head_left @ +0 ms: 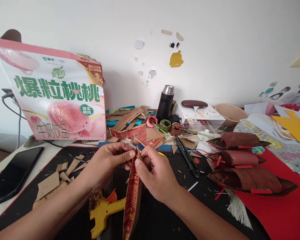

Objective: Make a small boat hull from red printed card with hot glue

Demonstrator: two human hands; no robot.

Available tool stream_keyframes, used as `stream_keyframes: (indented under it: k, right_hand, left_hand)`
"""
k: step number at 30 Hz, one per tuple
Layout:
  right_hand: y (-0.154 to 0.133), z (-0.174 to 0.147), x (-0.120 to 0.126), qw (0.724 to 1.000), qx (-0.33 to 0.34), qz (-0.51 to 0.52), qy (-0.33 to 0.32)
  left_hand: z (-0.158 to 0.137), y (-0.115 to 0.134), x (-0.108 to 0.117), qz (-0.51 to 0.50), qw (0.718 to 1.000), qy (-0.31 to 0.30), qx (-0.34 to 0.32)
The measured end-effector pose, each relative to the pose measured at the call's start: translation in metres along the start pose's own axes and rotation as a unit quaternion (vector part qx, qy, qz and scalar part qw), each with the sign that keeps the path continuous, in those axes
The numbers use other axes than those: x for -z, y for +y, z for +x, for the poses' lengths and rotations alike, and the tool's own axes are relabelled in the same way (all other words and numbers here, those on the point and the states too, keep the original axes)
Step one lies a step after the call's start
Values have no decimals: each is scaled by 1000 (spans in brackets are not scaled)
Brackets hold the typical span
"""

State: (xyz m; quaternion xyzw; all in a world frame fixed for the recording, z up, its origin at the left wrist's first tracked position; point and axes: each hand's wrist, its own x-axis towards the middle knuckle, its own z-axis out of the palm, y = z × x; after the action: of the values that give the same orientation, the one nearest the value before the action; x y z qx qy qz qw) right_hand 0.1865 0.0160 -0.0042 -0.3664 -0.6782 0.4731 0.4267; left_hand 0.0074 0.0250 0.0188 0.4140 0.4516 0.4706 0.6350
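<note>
A long, narrow boat-shaped piece of cardboard [133,196], printed red inside and plain brown outside, points away from me. My left hand [116,155] pinches its far tip from the left between thumb and fingers. From the right, my right hand [155,166] grips the same piece just behind the tip, thumb on the near wall. Some fingertips are hidden behind the cardboard. Beneath it on the black mat lies a yellow glue gun [105,213], partly covered by the cardboard.
Cardboard scraps [48,185] lie left, beside a phone [17,173]. A utility knife [187,158] rests right of my hands. Three brown model boats [255,178] sit on red paper. Behind stand a thermos [165,103], paint pots [165,125] and a large drink carton [57,96].
</note>
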Motion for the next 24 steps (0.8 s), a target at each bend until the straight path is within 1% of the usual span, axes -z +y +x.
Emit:
stream_keyframes:
  k: [14,24]
  right_hand:
    - [-1,-2,0,1000,7,-4,3]
    - [-1,-2,-1,1000,7,-5,4]
  left_hand:
    - [-1,-1,0,3,1000,1,-9]
    - [-2,-1,0,3,1000,18,-3]
